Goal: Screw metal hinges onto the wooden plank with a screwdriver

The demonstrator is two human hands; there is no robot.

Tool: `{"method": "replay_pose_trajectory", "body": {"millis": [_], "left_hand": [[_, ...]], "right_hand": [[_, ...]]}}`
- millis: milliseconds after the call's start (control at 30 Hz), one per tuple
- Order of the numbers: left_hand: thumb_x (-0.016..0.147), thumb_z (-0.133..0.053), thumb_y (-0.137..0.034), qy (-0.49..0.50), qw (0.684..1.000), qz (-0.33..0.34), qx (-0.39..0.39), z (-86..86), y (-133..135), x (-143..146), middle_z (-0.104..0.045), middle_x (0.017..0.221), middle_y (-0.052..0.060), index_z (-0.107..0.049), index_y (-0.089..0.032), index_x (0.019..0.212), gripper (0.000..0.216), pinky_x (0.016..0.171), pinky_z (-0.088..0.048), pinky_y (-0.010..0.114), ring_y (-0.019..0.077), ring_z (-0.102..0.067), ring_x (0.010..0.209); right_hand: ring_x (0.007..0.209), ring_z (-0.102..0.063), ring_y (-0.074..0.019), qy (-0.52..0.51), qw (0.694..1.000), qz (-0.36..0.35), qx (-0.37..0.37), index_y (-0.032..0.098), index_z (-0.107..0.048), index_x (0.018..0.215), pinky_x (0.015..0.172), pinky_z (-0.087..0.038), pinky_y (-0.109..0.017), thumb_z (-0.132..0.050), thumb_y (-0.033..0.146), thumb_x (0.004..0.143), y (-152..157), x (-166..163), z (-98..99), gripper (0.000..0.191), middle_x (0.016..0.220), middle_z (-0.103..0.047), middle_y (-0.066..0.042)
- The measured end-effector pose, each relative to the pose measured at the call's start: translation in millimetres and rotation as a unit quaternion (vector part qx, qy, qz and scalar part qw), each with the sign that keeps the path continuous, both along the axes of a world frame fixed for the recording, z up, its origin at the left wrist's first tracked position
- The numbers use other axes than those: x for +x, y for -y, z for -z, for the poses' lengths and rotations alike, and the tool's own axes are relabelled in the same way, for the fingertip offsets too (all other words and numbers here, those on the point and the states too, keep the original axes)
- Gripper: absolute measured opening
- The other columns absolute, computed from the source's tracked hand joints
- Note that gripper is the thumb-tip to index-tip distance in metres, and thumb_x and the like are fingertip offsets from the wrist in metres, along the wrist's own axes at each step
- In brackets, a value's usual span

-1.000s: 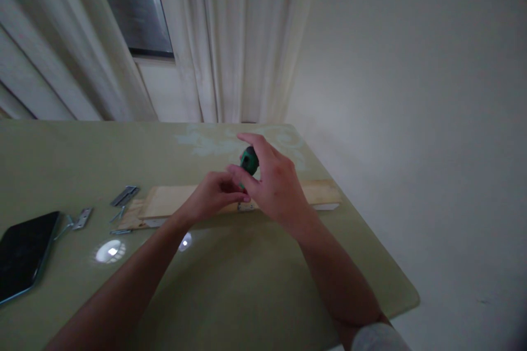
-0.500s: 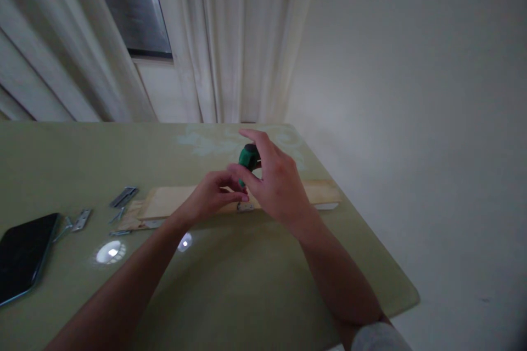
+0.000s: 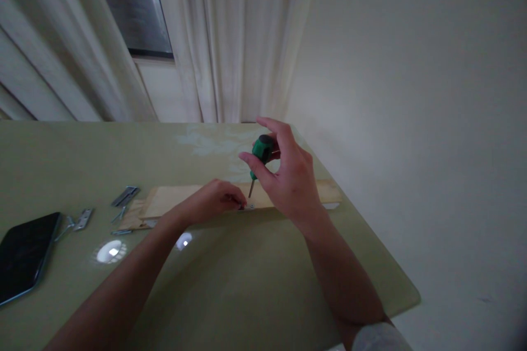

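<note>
My right hand (image 3: pixel 290 184) grips a green-and-black screwdriver (image 3: pixel 262 149) by its handle, thumb on the near side and index finger raised. The thin shaft points down, its tip a little above a wooden board (image 3: pixel 173 200). At the board's near edge lies a small metal hinge (image 3: pixel 249 207). My left hand (image 3: pixel 218 196) rests on the board with its fingers pinched together at the hinge's left end. Whatever is between those fingertips is hidden.
Left of the board lie another metal hinge (image 3: pixel 124 196), several loose screws (image 3: pixel 119 214) and a hinge plate (image 3: pixel 83 219). A black phone (image 3: pixel 27 258) is at the far left of the green table (image 3: pixel 263 285). A wall (image 3: pixel 411 120) stands to the right.
My right hand has lifted the screwdriver up and to the right, away from my left hand, baring its shaft. My left fingers have shifted slightly down onto the hinge.
</note>
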State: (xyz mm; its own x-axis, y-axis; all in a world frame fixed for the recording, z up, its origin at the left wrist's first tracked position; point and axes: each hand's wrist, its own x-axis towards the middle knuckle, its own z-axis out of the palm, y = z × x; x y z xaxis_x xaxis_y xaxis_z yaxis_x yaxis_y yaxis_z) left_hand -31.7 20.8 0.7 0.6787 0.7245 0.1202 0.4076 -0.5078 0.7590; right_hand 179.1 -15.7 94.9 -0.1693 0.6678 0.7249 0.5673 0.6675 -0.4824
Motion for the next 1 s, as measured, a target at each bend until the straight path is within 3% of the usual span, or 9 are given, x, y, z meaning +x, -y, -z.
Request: {"method": "replay_pose_trajectory", "body": {"millis": [267, 433, 533, 633, 733, 800, 933, 1000], "left_hand": [[0.089, -0.070, -0.019, -0.020, 0.999, -0.010, 0.044, 6.6, -6, -8, -0.084, 0.091, 0.005, -0.084, -0.023, 0.091, 0.015, 0.082, -0.056, 0.030, 0.0204, -0.075, 0.085], [0.090, -0.075, -0.030, -0.039, 0.997, -0.052, 0.035, 12.7, -3, -6, -0.077, 0.083, 0.005, -0.078, -0.020, 0.089, 0.010, 0.069, -0.051, 0.027, 0.0188, -0.069, 0.075], [0.095, -0.073, -0.040, -0.023, 0.998, -0.065, -0.008, 5.8, 1, -2, -0.074, 0.075, 0.003, -0.077, -0.019, 0.090, 0.022, 0.060, -0.047, 0.025, 0.0166, -0.066, 0.065], [0.094, -0.073, -0.046, 0.023, 0.996, -0.087, 0.004, -9.2, -3, -15, -0.079, 0.083, 0.004, -0.078, -0.020, 0.094, 0.027, 0.068, -0.053, 0.027, 0.0180, -0.071, 0.073], [0.090, -0.076, -0.049, 0.035, 0.985, -0.169, 0.009, -21.0, -15, -62, -0.083, 0.089, 0.005, -0.078, -0.021, 0.109, 0.035, 0.075, -0.059, 0.031, 0.0218, -0.076, 0.080], [0.087, -0.076, -0.046, -0.034, 0.965, -0.256, 0.040, -20.6, -23, -111, -0.083, 0.084, 0.005, -0.078, -0.021, 0.097, 0.027, 0.072, -0.057, 0.031, 0.0223, -0.075, 0.075], [0.077, -0.078, -0.023, -0.289, 0.865, -0.407, 0.051, 7.3, -37, -207, -0.076, 0.066, 0.000, -0.080, -0.021, 0.081, 0.004, 0.061, -0.045, 0.028, 0.0183, -0.067, 0.058], [0.075, -0.081, -0.026, -0.305, 0.851, -0.427, 0.019, 30.6, -41, -240, -0.068, 0.052, -0.002, -0.077, -0.021, 0.070, 0.009, 0.054, -0.037, 0.027, 0.0133, -0.057, 0.043]], "right_hand": [[0.113, -0.076, -0.0247, 0.005, 1.000, 0.005, -0.002, 0.031, -0.055, 0.148, 0.098, -0.064, -0.041, -0.074, 0.040, 0.102, 1, 1, -2.9, 0.051, 0.125, -0.076, -0.006], [0.111, -0.076, -0.0242, 0.007, 1.000, 0.005, 0.005, 0.028, -0.057, 0.147, 0.098, -0.063, -0.040, -0.076, 0.038, 0.101, 1, 1, -4.7, 0.051, 0.126, -0.076, -0.007], [0.111, -0.076, -0.0238, 0.005, 1.000, 0.003, 0.008, 0.028, -0.057, 0.146, 0.097, -0.064, -0.039, -0.076, 0.037, 0.101, 1, 1, -4.9, 0.050, 0.124, -0.077, -0.006], [0.108, -0.076, -0.0235, 0.004, 1.000, 0.010, 0.007, 0.030, -0.056, 0.146, 0.096, -0.064, -0.040, -0.076, 0.038, 0.101, 1, 2, -5.0, 0.050, 0.123, -0.077, -0.006], [0.103, -0.077, -0.0229, 0.012, 1.000, 0.018, -0.002, 0.031, -0.057, 0.145, 0.096, -0.064, -0.041, -0.077, 0.039, 0.099, 1, 5, -6.4, 0.050, 0.120, -0.078, -0.004], [0.102, -0.077, -0.0231, 0.023, 1.000, 0.018, -0.007, 0.029, -0.060, 0.142, 0.094, -0.063, -0.040, -0.079, 0.038, 0.098, 1, 6, -7.9, 0.049, 0.118, -0.078, -0.004], [0.099, -0.077, -0.0230, 0.041, 0.999, 0.016, -0.017, 0.027, -0.066, 0.133, 0.092, -0.062, -0.039, -0.082, 0.034, 0.096, -1, 6, -8.9, 0.042, 0.117, -0.079, -0.005], [0.097, -0.077, -0.0223, 0.044, 0.999, 0.014, -0.021, 0.026, -0.067, 0.130, 0.092, -0.062, -0.039, -0.083, 0.034, 0.096, -3, 5, -7.6, 0.038, 0.115, -0.080, -0.005]]}}
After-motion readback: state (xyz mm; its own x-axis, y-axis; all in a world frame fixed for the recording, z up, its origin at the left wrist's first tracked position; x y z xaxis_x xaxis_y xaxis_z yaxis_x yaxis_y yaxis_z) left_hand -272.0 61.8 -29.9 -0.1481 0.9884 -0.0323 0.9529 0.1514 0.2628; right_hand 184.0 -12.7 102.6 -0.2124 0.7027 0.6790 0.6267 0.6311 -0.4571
